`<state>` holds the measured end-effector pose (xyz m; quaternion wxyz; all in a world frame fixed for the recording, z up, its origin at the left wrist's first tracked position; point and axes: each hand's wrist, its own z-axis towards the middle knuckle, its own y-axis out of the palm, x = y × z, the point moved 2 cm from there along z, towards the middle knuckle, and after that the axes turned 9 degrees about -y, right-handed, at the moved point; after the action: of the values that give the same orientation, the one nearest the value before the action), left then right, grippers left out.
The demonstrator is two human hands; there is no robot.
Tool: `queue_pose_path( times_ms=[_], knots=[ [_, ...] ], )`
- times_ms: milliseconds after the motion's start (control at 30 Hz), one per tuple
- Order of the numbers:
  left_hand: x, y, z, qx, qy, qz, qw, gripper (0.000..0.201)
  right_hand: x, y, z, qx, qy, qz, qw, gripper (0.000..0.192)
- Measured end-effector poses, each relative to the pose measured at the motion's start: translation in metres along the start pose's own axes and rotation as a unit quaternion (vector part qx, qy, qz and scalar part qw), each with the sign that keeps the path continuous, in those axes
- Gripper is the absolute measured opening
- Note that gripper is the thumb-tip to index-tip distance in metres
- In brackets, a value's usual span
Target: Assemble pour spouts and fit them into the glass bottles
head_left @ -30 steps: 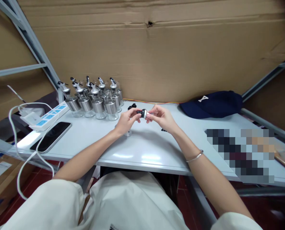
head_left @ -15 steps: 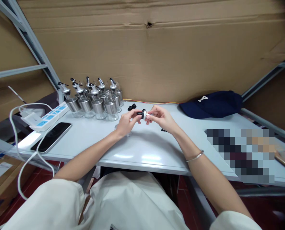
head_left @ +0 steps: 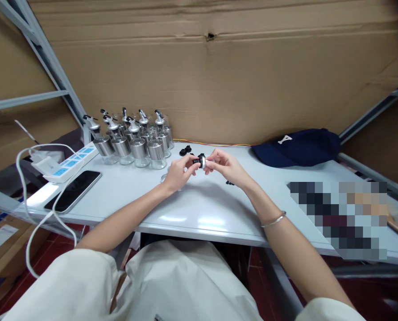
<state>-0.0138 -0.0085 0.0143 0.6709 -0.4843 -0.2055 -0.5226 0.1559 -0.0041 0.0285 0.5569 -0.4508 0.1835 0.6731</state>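
Observation:
Both hands meet over the middle of the table around one pour spout [head_left: 202, 161], held sideways, with a black stopper end and a silver collar. My left hand [head_left: 180, 173] pinches the black end between thumb and fingertips. On the silver end, the fingers of my right hand [head_left: 226, 166] are closed. Behind my left hand stands a clear glass piece [head_left: 164, 178], mostly hidden. Small black caps [head_left: 184, 150] lie just beyond the hands, and more small black parts [head_left: 230, 182] are under my right wrist.
Several glass oil bottles [head_left: 139, 151] with steel bands and silver spouts crowd the back left. A white power strip [head_left: 72, 164] and a phone [head_left: 73, 191] lie at the left with looping white cable. A navy cap [head_left: 297, 147] rests back right, near a pixelated patch. Cardboard walls the back.
The view has shifted slightly. Both hands stay on the pour spout, with the left fingers a little changed in their grip on the black end.

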Motion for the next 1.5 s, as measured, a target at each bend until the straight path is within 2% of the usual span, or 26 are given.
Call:
queue_pose_path(
  times_ms=[100,167,233,333,500,633,833,1033,1200,1333,1500],
  knots=[
    [-0.002,0.0,0.003,0.017,-0.024,-0.005,1.0,0.024,-0.001,-0.004,0.001,0.08,-0.049,-0.146,0.985,0.026],
    [-0.005,0.0,0.004,0.028,-0.035,0.0,0.999,0.03,-0.001,-0.003,0.0,0.094,-0.048,-0.196,0.975,0.024],
    [-0.008,0.001,0.004,0.029,-0.042,0.011,0.999,0.033,0.002,0.001,-0.001,0.049,-0.004,-0.147,0.988,0.029],
    [-0.01,0.001,0.004,0.024,-0.038,0.019,0.999,0.034,0.006,0.009,-0.003,-0.013,0.062,-0.017,0.998,0.042],
    [-0.002,0.0,0.001,-0.017,-0.003,-0.034,0.999,0.033,0.008,0.01,-0.003,0.012,0.083,0.069,0.994,0.05],
    [0.001,0.001,0.0,-0.039,-0.003,-0.075,0.996,0.028,0.0,0.005,-0.001,-0.014,0.079,0.081,0.993,0.045],
    [-0.004,0.007,0.002,-0.097,-0.037,-0.182,0.978,0.025,-0.007,0.001,-0.001,-0.039,0.069,0.092,0.993,0.035],
    [0.001,0.008,0.0,-0.143,-0.048,-0.218,0.964,0.031,-0.006,0.002,-0.002,-0.045,0.067,0.093,0.992,0.03],
    [0.001,0.008,0.001,-0.156,-0.068,-0.269,0.948,0.043,-0.006,0.004,-0.002,-0.058,0.079,0.103,0.99,0.024],
    [0.0,0.01,0.002,-0.201,-0.095,-0.288,0.932,0.049,-0.007,0.005,-0.003,-0.066,0.085,0.096,0.99,0.019],
    [-0.002,0.011,0.0,-0.204,-0.087,-0.281,0.934,0.05,-0.007,0.005,-0.005,-0.089,0.099,0.098,0.986,0.022]
  ],
)
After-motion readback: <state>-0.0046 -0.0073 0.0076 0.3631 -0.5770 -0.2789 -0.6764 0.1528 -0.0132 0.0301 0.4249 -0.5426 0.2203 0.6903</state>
